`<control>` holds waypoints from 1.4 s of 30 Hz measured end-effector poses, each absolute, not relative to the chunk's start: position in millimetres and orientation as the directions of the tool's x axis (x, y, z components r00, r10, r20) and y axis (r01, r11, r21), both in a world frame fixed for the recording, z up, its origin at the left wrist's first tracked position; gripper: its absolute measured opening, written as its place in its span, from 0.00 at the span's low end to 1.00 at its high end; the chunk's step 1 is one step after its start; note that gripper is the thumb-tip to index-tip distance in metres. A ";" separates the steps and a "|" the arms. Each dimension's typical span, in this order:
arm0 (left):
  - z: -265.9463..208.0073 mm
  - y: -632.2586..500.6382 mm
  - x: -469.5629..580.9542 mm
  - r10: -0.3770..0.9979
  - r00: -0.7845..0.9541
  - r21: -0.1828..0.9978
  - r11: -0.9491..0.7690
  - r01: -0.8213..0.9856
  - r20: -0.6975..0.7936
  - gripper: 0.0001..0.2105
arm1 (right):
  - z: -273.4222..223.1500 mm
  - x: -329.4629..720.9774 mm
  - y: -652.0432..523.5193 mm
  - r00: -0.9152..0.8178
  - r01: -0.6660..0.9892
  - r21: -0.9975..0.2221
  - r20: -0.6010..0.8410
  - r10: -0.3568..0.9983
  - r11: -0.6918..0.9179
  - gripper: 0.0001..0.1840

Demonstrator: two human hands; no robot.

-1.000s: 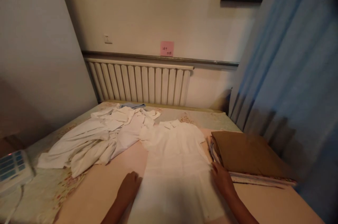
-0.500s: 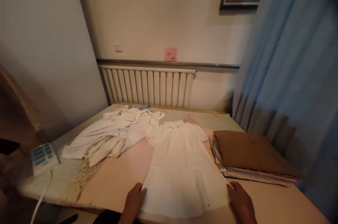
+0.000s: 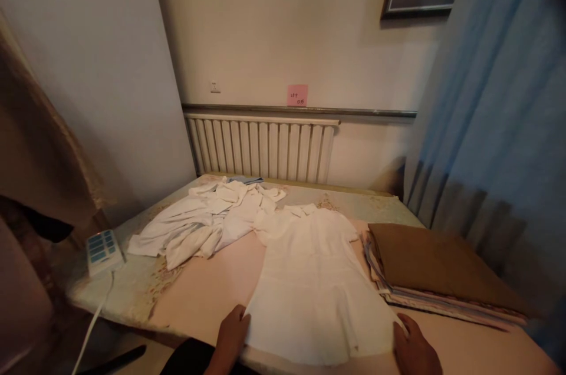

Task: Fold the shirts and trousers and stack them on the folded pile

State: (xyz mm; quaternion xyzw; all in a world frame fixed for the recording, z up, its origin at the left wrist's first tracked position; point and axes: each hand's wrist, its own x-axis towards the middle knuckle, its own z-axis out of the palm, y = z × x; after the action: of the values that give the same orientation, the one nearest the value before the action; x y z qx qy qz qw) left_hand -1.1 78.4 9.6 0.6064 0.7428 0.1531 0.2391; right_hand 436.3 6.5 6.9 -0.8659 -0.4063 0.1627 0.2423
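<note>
A white short-sleeved blouse (image 3: 312, 286) lies spread on the pink cloth of the table, collar away from me and hem toward me. At the hem's left corner, my left hand (image 3: 233, 331) pinches the fabric. My right hand (image 3: 413, 344) grips the opposite hem corner on the right. Beyond the left sleeve lies a loose heap of white garments (image 3: 198, 221), which touches or overlaps the sleeve. To the right of the blouse sits a folded stack of cloth (image 3: 442, 269) with a brown piece on top.
A white power strip (image 3: 104, 254) with a cord rests at the table's left edge. A radiator (image 3: 265, 148) stands along the wall behind. Blue curtains (image 3: 495, 127) hang on the right, and a grey panel (image 3: 110, 80) rises on the left.
The view has turned slightly left, so everything appears further right. Both hands keep hold of the blouse's hem corners, and the blouse lies much as before.
</note>
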 end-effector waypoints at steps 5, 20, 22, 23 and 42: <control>7.4 78.3 -2.7 0.974 -0.148 0.515 0.216 0.829 -0.170 0.08 | 5.5 434.6 5.9 0.618 0.630 -0.548 -0.074 0.783 -0.549 0.28; 8.9 76.4 -2.2 0.975 -0.142 0.506 0.212 0.836 -0.173 0.08 | 6.9 430.2 2.3 0.627 0.653 -0.541 -0.004 0.779 -0.529 0.27; 8.9 75.9 -2.3 0.975 -0.142 0.513 0.212 0.832 -0.172 0.08 | 6.5 430.6 2.4 0.630 0.649 -0.538 -0.014 0.776 -0.537 0.27; 8.9 75.7 -2.4 0.975 -0.143 0.515 0.213 0.830 -0.172 0.08 | 5.9 430.9 2.6 0.632 0.648 -0.537 -0.018 0.775 -0.541 0.27; 10.2 74.8 -2.4 0.971 -0.144 0.527 0.226 0.819 -0.193 0.08 | 2.1 432.1 2.2 0.630 0.657 -0.533 -0.002 0.777 -0.534 0.27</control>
State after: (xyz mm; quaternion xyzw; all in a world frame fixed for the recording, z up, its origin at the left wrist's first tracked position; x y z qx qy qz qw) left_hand -2.4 74.8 10.2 0.6037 0.7412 0.1499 0.2523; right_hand 432.1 2.2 2.1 -0.8674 -0.4132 0.1204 0.2500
